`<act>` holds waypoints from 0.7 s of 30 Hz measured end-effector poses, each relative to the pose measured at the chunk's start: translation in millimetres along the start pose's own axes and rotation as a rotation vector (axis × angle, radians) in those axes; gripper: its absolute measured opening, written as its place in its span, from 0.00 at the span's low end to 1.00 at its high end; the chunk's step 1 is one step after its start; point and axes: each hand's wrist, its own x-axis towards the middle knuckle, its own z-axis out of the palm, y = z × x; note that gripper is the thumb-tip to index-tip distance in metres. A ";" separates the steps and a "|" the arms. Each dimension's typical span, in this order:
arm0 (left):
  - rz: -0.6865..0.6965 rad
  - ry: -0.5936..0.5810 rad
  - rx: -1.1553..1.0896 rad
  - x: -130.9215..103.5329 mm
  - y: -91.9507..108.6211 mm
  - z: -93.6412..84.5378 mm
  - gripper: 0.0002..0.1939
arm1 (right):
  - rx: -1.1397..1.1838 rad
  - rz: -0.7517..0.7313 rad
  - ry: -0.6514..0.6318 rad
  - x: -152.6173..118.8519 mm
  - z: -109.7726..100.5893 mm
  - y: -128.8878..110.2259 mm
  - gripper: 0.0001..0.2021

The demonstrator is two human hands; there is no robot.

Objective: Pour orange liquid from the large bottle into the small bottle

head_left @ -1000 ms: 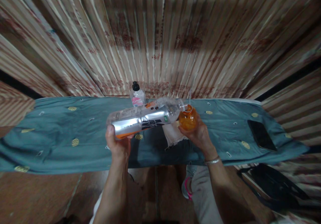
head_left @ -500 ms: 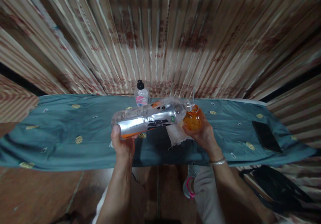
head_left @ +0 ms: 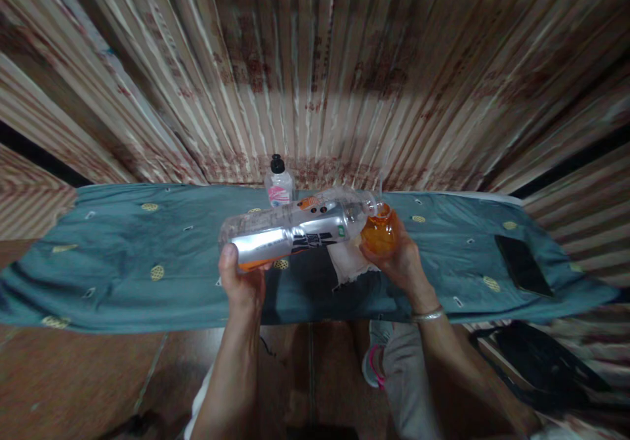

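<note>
My left hand (head_left: 242, 279) is closed round the base of a large clear plastic bottle (head_left: 290, 233) with a silver and orange label. The bottle lies tilted nearly level, its neck pointing right. My right hand (head_left: 401, 259) grips a small orange see-through container (head_left: 380, 233) with a round open top. The bottle's mouth is right at that opening; whether they touch I cannot tell. Beneath the two, a whitish cloth or tissue (head_left: 348, 263) lies on the table, partly hidden. Behind the big bottle stands a small clear bottle (head_left: 279, 184) with a black cap and pink label.
A green patterned cloth (head_left: 113, 249) covers the long narrow table. On its right end lies a black phone (head_left: 524, 266). Pleated curtains (head_left: 305, 85) hang close behind the table. A dark bag (head_left: 546, 361) is at the lower right, beside the tiled floor (head_left: 118, 368).
Both hands keep their grips, and the bottle's mouth stays at the orange container. The view has shifted very slightly; little else differs.
</note>
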 end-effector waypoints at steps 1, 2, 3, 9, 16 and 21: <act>0.002 -0.005 0.004 0.2 0.0 -0.1 0.28 | 0.004 0.019 0.013 -0.3 0.4 0.6 0.46; 0.006 -0.008 0.008 0.3 -0.1 -0.2 0.28 | 0.011 0.037 0.021 -0.4 0.4 0.7 0.46; 0.010 -0.011 0.012 0.5 -0.4 -0.5 0.29 | 0.017 0.051 0.028 -0.5 0.2 0.2 0.47; 0.015 -0.005 0.005 1.0 -2.7 -2.6 0.29 | 0.001 0.036 0.041 0.5 -2.5 -4.0 0.46; 0.011 -0.022 0.002 0.9 -4.1 -3.2 0.31 | -0.002 0.025 0.034 1.3 -2.1 -3.9 0.44; 0.009 -0.016 -0.009 0.3 -5.1 -2.2 0.30 | 0.016 0.047 0.021 1.8 -2.5 -5.1 0.44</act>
